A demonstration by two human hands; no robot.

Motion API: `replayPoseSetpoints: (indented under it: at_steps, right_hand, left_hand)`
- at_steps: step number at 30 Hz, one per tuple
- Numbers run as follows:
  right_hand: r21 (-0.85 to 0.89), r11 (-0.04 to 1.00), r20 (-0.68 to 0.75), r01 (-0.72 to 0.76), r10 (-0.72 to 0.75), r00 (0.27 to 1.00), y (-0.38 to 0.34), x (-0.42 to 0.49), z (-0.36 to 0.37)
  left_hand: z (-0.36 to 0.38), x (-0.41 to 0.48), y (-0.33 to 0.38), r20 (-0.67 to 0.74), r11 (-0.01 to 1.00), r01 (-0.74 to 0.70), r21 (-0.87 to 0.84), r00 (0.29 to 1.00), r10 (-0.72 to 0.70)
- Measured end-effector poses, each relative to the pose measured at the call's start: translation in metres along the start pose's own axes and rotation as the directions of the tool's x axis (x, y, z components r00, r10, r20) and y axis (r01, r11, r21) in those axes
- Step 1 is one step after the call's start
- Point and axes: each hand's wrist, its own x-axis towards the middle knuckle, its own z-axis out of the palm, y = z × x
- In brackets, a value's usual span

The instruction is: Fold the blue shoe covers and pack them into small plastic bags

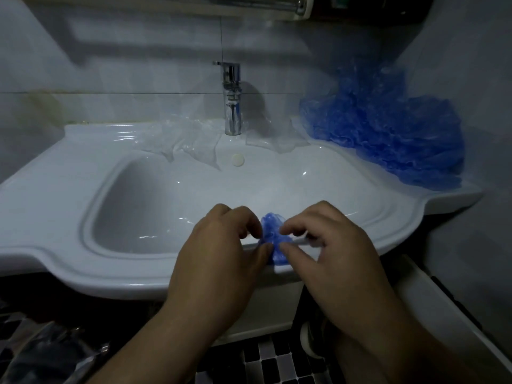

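Blue crinkled plastic shoe cover (274,237), pinched by left hand (219,259) and right hand (332,253) above the front rim of the white ceramic sink (124,275), may unfurl (slippery film) and fall.

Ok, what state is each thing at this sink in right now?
Left hand: pinching the shoe cover.
Right hand: pinching the shoe cover.
Shoe cover: bunched up, not bagged.
Pile of shoe covers: loose, unfolded, on the sink's right corner.
Plastic bags: look empty, at the sink's back edge.
Tap: not running.
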Motion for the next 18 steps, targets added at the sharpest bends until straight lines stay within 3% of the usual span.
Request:
replayPoseSetpoints:
  at_steps: [3,9,13,18]
  right_hand:
    - [-0.006,0.996,0.157,0.084,-0.082,0.984,0.003,-0.004,-0.004]
    - [-0.001,0.995,0.154,0.098,-0.097,0.983,0.009,-0.005,-0.013]
    - [0.103,0.99,0.176,0.099,-0.116,0.977,0.004,-0.01,-0.016]
    - [0.224,0.971,0.088,-0.081,0.063,0.994,0.001,-0.007,-0.011]
  left_hand:
    - [0.0,0.0,0.0,0.016,1.0,-0.027,0.004,1.0,0.027]
    - [-0.017,-0.008,-0.012,0.187,0.969,-0.242,-0.045,0.951,0.247]
    - [-0.02,-0.011,-0.017,0.152,0.959,-0.273,-0.08,0.947,0.282]
    - [-0.018,-0.01,-0.011,0.135,0.973,-0.211,-0.096,0.966,0.222]
